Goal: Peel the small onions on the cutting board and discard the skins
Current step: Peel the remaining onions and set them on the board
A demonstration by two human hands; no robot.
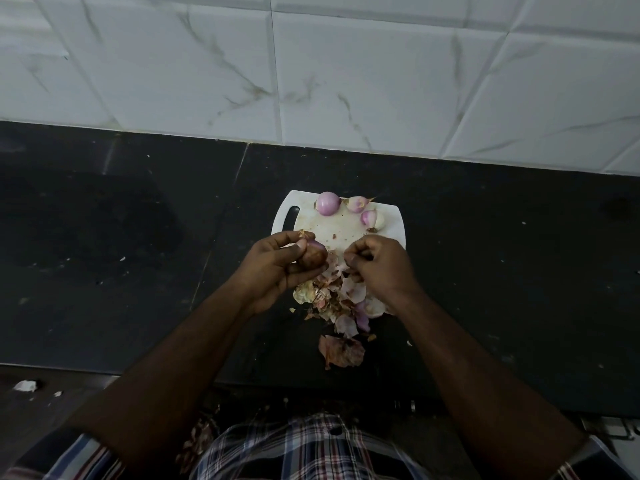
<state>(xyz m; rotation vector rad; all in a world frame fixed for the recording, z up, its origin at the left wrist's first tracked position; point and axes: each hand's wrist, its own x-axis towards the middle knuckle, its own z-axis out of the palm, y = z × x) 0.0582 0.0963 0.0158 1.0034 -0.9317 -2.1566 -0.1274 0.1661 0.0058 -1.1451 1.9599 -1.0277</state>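
While the left hand (277, 268) gripped a half-skinned onion (313, 255), the right hand (377, 263) pinched skins (341, 296) just beneath it; no writing showed.

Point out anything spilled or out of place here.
Onion skins have spilled off the cutting board near edge onto the dark counter; one big brown skin lies fully off it.

Dim, soft picture (edges bowed), countertop (104, 271) murky.
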